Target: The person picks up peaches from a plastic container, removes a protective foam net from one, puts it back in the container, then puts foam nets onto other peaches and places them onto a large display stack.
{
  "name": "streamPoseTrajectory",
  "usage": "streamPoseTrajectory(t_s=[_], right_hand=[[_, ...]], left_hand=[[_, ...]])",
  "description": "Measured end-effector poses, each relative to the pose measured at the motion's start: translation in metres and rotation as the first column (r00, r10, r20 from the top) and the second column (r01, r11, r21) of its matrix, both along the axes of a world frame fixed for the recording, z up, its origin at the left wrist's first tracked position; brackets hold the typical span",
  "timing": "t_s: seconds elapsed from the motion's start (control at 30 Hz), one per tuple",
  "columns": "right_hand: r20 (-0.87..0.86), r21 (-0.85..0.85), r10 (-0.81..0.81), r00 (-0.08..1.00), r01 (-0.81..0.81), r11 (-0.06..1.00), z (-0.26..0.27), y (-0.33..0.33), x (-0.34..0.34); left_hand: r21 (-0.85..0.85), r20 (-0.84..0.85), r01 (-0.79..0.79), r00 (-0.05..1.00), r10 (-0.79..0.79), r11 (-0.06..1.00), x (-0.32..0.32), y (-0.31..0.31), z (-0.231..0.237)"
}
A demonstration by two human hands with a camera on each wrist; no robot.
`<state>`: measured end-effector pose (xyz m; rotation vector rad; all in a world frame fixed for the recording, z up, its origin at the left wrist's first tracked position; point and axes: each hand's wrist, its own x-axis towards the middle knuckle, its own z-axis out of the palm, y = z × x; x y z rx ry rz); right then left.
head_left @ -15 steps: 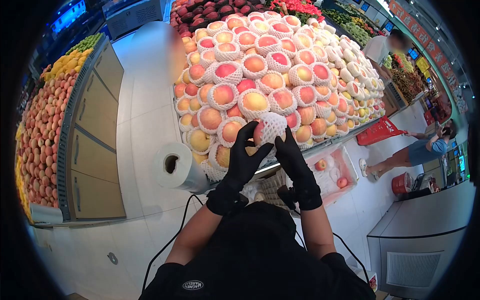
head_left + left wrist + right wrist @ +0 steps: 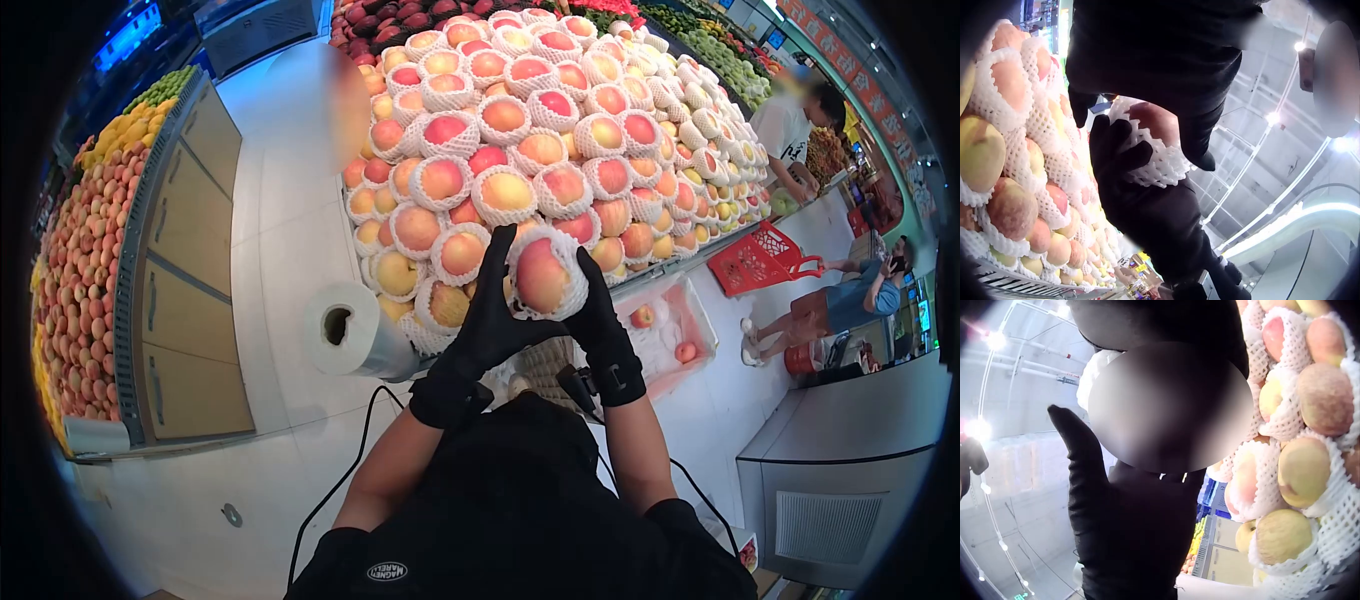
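Right hand's got its fingers curled round a netted fruit, right at the near edge of that huge fruit pile. Left hand's spread loosely open around its left side.

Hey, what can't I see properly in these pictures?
Far side of the fruit: head view, turned away, inside its net.
Most of the fruit: right wrist view, covered by a blur.
Rest of the pile: left wrist view, cut off by the left edge.

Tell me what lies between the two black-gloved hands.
A red-and-yellow fruit in a white foam net lies between the left hand and the right hand; the head view shows it.
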<state>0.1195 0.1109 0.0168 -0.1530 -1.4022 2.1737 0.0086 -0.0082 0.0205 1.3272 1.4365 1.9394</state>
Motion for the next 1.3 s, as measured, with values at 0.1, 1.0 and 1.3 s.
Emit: streamPoseTrajectory(t_s=[0.1, 1.0, 1.3], right_hand=[[0.249, -0.376, 0.000, 0.969, 0.097, 0.922, 0.005, -0.004, 0.004], [0.169, -0.145, 0.131, 0.977, -0.107, 0.984, -0.013, 0.091, 0.119], [0.160, -0.214, 0.255, 0.953, -0.219, 0.952, -0.042, 0.119, 0.167]], left_hand=[[-0.060, -0.047, -0.015, 0.999, 0.013, 0.998, 0.009, 0.007, -0.005], [-0.259, -0.267, -0.047, 0.963, -0.025, 0.965, 0.104, 0.097, -0.020], [-0.302, -0.433, -0.006, 0.892, -0.131, 0.953, 0.144, 0.119, -0.026]])
